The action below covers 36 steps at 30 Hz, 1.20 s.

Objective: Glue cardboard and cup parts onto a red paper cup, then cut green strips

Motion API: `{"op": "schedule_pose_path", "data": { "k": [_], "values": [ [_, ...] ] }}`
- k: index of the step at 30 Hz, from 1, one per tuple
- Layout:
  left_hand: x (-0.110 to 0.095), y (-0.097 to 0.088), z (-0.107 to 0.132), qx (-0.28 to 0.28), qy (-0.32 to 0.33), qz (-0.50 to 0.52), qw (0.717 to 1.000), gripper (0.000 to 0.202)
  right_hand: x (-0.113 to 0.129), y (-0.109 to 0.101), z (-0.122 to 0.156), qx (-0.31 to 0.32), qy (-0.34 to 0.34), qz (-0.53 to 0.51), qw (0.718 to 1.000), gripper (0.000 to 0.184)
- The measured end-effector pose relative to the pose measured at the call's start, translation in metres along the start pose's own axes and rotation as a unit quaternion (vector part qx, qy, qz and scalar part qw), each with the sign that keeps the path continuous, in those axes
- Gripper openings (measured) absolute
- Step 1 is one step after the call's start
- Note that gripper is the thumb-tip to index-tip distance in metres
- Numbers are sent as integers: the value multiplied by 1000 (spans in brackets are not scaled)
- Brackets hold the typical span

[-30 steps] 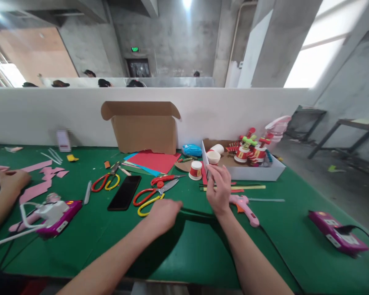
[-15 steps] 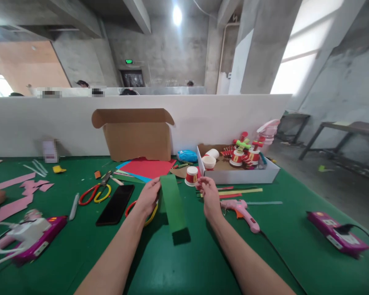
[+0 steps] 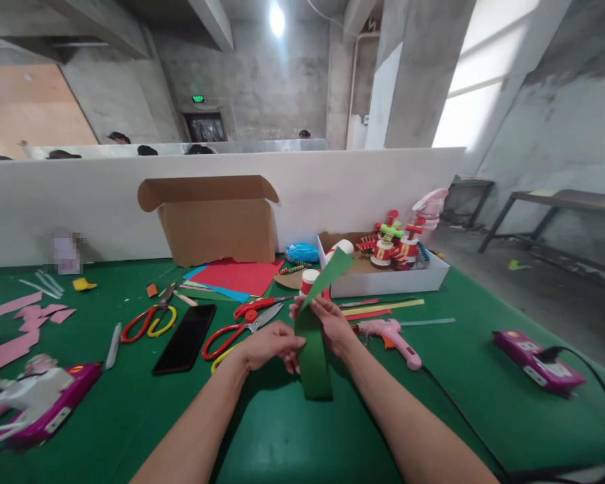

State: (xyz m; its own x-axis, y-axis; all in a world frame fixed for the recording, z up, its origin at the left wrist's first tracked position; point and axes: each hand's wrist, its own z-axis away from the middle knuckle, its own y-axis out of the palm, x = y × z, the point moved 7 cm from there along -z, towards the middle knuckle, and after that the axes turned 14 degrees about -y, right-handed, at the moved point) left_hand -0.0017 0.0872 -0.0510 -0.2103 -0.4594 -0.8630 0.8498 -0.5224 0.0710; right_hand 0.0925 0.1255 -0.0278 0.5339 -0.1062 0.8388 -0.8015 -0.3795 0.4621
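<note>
Both my hands hold a long green paper strip (image 3: 313,356) up over the green table (image 3: 262,437). My left hand (image 3: 269,344) pinches its left edge near the middle. My right hand (image 3: 327,321) grips it from the right, and the strip's upper end (image 3: 333,269) bends up and away toward a white box. Its lower end hangs just above the table. Red-and-yellow scissors (image 3: 236,331) lie right behind my left hand, and a pink glue gun (image 3: 390,334) lies to the right of my right hand.
A black phone (image 3: 185,329), another pair of scissors (image 3: 148,318), coloured paper sheets (image 3: 236,275), an open cardboard box (image 3: 212,218) and a white box (image 3: 383,279) of paper-cup crafts sit further back. Purple devices lie at left (image 3: 55,403) and right (image 3: 537,363). Pink paper strips (image 3: 15,329) lie at far left.
My hands came together on the green strip: the right hand has taken hold of it, and the strip now stands upright with its top bent away. The other person's hand at left withdrew.
</note>
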Motion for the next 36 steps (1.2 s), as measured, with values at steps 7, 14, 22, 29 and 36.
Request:
{"op": "schedule_pose_path", "data": {
  "k": [7,14,22,29,36],
  "values": [
    [-4,4,9,24,-7,-103,994,54,-3,-6,2,-22,26,66,997,44],
    [-21,-47,14,-221,97,22,970,43,-12,-1,6,55,75,185,978,45],
    [-19,-60,15,-261,120,155,945,43,-25,12,18,94,154,212,960,50],
    [-17,-50,10,-217,83,108,967,48,-33,11,19,81,167,194,963,49],
    [-22,-49,10,-231,110,54,965,45,-37,13,23,60,179,111,976,43]
  ]
}}
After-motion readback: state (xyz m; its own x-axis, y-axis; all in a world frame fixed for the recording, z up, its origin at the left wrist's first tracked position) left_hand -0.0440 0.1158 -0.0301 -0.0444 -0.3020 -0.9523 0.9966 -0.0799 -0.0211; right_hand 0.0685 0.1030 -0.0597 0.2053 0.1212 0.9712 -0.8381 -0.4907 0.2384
